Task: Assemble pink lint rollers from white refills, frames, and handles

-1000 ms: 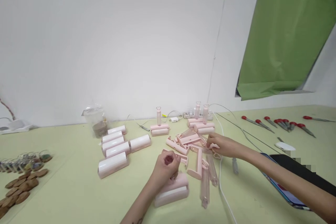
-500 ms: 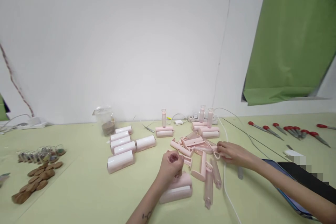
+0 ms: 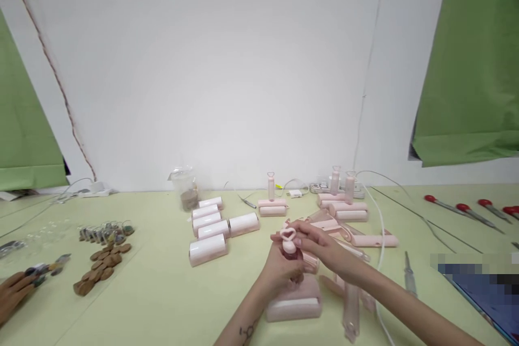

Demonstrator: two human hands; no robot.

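My left hand point(image 3: 279, 273) is wrapped round an upright clear pink tube whose lower part my fingers hide. On its top sits a pink heart-shaped loop cap point(image 3: 288, 239), and the fingers of my right hand point(image 3: 314, 243) close on this cap from the right. Just below my hands lies a pink holder with a white roller point(image 3: 294, 303). Loose pink frames and handle parts point(image 3: 324, 224) are piled behind and right of my hands. Clear pink tubes point(image 3: 351, 311) lie to the right, near the white cable.
White rolls point(image 3: 208, 249) lie left of centre by a plastic bag point(image 3: 184, 189). Finished-looking pink rollers point(image 3: 272, 207) stand near the wall. Brown discs point(image 3: 101, 270) and another person's hand point(image 3: 14, 294) are at the left. Red-handled tools point(image 3: 466, 210) and a tablet point(image 3: 482, 292) are at the right.
My right hand has moved left from the pile of pink parts to my left hand, and the heart-loop cap now sits at the tube's top. The view has shifted left.
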